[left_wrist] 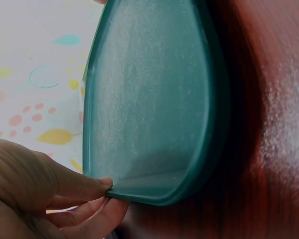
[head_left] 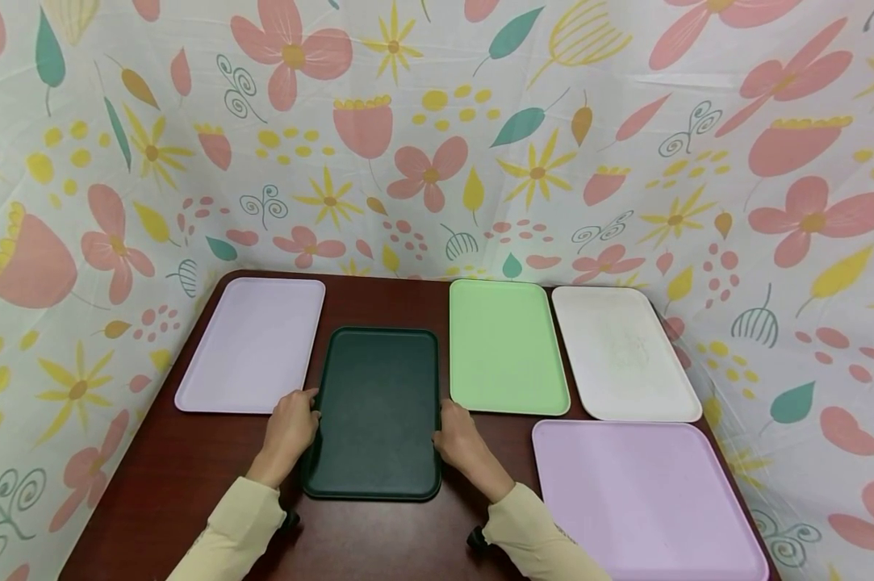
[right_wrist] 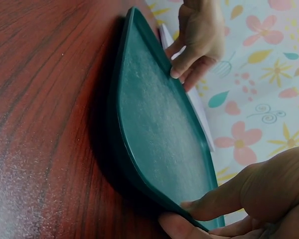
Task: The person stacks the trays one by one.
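A dark green rectangular tray (head_left: 380, 411) is held between both hands, its long sides running away from the body. My left hand (head_left: 291, 432) pinches its left rim, thumb on top and fingers below in the left wrist view. On the opposite side, my right hand (head_left: 466, 444) grips the right rim the same way. Shadow lies along the near edge of the tray (right_wrist: 159, 124) in the right wrist view, where the tray shows close over the table. Both sleeves are pale yellow.
On the brown table (head_left: 386, 303) lie a pale lavender tray (head_left: 255, 343) at the left, a light green tray (head_left: 505, 347) right of centre, a white tray (head_left: 621, 351) beside it, and a lilac tray (head_left: 647, 492) at the front right. A flower-patterned cloth (head_left: 437, 137) hangs behind.
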Demonstrator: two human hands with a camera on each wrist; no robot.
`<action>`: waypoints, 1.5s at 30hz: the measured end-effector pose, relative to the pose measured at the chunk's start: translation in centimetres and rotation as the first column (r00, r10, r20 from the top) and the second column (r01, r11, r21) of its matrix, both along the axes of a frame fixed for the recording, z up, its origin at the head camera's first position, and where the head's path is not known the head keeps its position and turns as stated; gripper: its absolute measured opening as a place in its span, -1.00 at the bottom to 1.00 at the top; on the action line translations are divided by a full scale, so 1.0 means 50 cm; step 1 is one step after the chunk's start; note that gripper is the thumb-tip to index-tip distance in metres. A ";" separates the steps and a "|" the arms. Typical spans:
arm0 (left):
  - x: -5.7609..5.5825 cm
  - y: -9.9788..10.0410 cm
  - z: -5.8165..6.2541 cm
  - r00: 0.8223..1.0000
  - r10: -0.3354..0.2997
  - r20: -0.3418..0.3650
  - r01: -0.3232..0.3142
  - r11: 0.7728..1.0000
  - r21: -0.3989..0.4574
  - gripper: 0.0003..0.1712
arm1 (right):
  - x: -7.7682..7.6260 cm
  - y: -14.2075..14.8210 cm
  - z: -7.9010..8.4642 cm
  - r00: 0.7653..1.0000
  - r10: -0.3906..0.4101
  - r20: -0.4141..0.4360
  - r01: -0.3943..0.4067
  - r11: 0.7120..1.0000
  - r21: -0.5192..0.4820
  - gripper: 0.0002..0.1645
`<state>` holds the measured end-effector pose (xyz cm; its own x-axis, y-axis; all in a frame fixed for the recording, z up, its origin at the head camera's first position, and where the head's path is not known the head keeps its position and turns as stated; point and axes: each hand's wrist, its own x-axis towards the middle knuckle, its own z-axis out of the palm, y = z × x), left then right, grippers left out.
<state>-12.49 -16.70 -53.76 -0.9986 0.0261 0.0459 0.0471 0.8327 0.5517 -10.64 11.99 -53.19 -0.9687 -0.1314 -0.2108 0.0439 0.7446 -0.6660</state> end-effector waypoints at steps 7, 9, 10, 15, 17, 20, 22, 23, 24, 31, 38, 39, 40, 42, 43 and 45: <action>0.000 -0.002 -0.001 1.000 0.007 0.013 -0.007 1.000 0.003 -0.58 | 0.002 -0.001 0.003 1.000 -0.008 0.007 0.008 1.000 0.002 -0.58; -0.001 -0.002 -0.001 1.000 0.008 0.015 -0.008 1.000 0.006 -0.58 | 0.002 -0.001 0.002 1.000 -0.009 0.005 0.009 1.000 0.010 -0.57; -0.001 -0.002 -0.002 1.000 0.010 0.017 -0.010 1.000 0.007 -0.58 | 0.002 0.000 0.001 1.000 -0.010 0.003 0.010 1.000 0.011 -0.57; -0.002 -0.002 -0.002 1.000 0.012 0.022 -0.012 1.000 0.011 -0.59 | 0.002 0.000 0.000 1.000 -0.006 -0.005 0.006 1.000 0.005 -0.56; -0.002 -0.002 -0.002 1.000 0.012 0.023 -0.012 1.000 0.012 -0.59 | 0.003 0.001 0.000 1.000 -0.001 -0.009 0.001 1.000 0.001 -0.56; -0.002 -0.001 -0.002 1.000 0.013 0.025 -0.013 1.000 0.012 -0.60 | 0.004 0.001 -0.002 1.000 0.005 -0.014 -0.005 1.000 0.001 -0.57; -0.001 -0.001 -0.002 0.999 0.014 0.029 -0.014 1.000 0.014 -0.59 | 0.003 0.002 -0.003 1.000 0.004 -0.016 -0.004 1.000 0.007 -0.57; -0.001 -0.001 -0.001 0.999 0.014 0.031 -0.014 1.000 0.015 -0.59 | 0.003 0.003 -0.003 1.000 0.005 -0.018 -0.005 1.000 0.010 -0.57; -0.001 -0.001 -0.001 0.999 0.013 0.033 -0.014 1.000 0.017 -0.59 | 0.002 0.003 -0.004 1.000 0.008 -0.020 -0.008 1.000 0.013 -0.57; 0.002 -0.003 0.001 0.998 0.017 0.053 -0.019 0.999 0.027 -0.58 | 0.002 0.003 -0.002 1.000 0.005 -0.014 -0.005 1.000 0.018 -0.57; 0.002 0.000 0.015 0.997 0.028 0.067 -0.029 0.999 0.020 -0.59 | 0.002 0.005 0.002 1.000 0.016 -0.024 -0.015 1.000 0.003 -0.56; 0.003 0.001 0.018 0.997 0.032 0.066 -0.033 0.999 0.015 -0.59 | 0.002 0.006 0.004 0.999 0.017 -0.034 -0.016 1.000 0.005 -0.55; 0.003 0.002 0.022 0.997 0.036 0.061 -0.036 0.999 0.008 -0.59 | 0.001 0.007 0.006 0.999 0.017 -0.045 -0.017 1.000 0.014 -0.53; 0.003 0.003 0.029 0.998 0.043 0.053 -0.043 0.999 -0.008 -0.58 | 0.002 0.008 0.012 0.998 0.010 -0.057 -0.008 0.999 0.040 -0.47; 0.004 0.004 0.032 0.998 0.048 0.049 -0.047 0.999 -0.015 -0.57 | 0.002 0.010 0.016 0.998 0.007 -0.063 -0.003 0.998 0.060 -0.44; 0.004 0.007 0.038 0.998 0.057 0.037 -0.056 0.998 -0.028 -0.56 | 0.002 0.013 0.024 0.997 0.004 -0.071 0.003 0.995 0.095 -0.41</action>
